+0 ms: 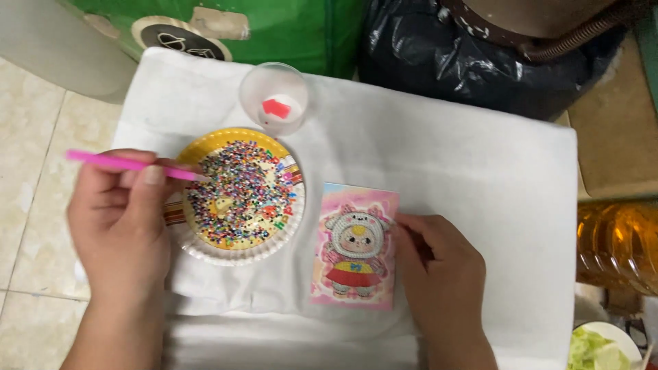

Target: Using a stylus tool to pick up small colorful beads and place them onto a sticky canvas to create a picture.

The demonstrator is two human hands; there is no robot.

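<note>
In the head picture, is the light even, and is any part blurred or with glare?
Head view: soft, even light on the white cloth, faint shadows only; left hand and pink pen slightly soft; beads in the paper plate blend together; small glints on the amber bottle.

A pink pen point(130, 164) meets multicoloured beads point(236, 195) on a yellow paper plate point(205, 142); at four o'clock, a pink card point(354, 247) shows a cartoon figure in red and yellow, all on white cloth point(466, 171)

Plate point(205, 251) left of card point(355, 248)
</note>
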